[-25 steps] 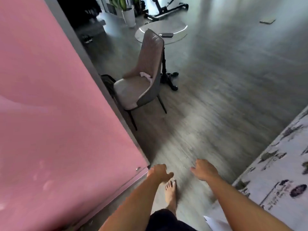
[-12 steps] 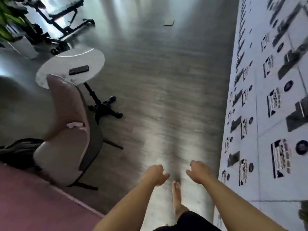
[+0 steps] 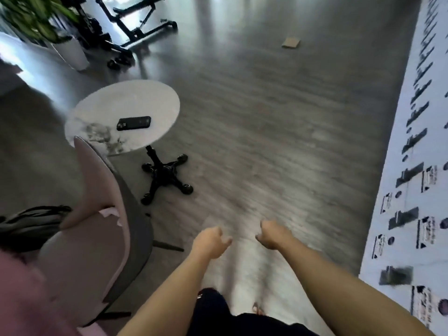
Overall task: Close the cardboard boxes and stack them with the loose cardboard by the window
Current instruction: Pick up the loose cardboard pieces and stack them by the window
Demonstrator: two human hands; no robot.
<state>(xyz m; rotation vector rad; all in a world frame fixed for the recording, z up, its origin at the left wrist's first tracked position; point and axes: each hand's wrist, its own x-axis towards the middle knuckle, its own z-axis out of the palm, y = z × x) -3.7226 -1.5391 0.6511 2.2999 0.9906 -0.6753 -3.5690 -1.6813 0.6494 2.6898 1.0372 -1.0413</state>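
One small flat piece of loose cardboard (image 3: 291,42) lies on the grey wood floor far ahead, near the patterned wall. No cardboard box shows in this view. My left hand (image 3: 211,242) and my right hand (image 3: 272,234) are held out low in front of me, side by side above the floor. Their fingers are loosely curled and hold nothing. Both hands are far from the cardboard.
A round white table (image 3: 155,93) on a black star base, with a phone (image 3: 133,122) on it, stands ahead left. A pink chair (image 3: 97,238) is close on my left. A potted plant (image 3: 70,53) and black exercise equipment (image 3: 135,23) stand far left. A printed white wall (image 3: 417,180) runs along the right.
The view has swung right and forward, away from the pink panel. The chair and table have slid to my left and come closer. My hands have stayed empty in front of me.
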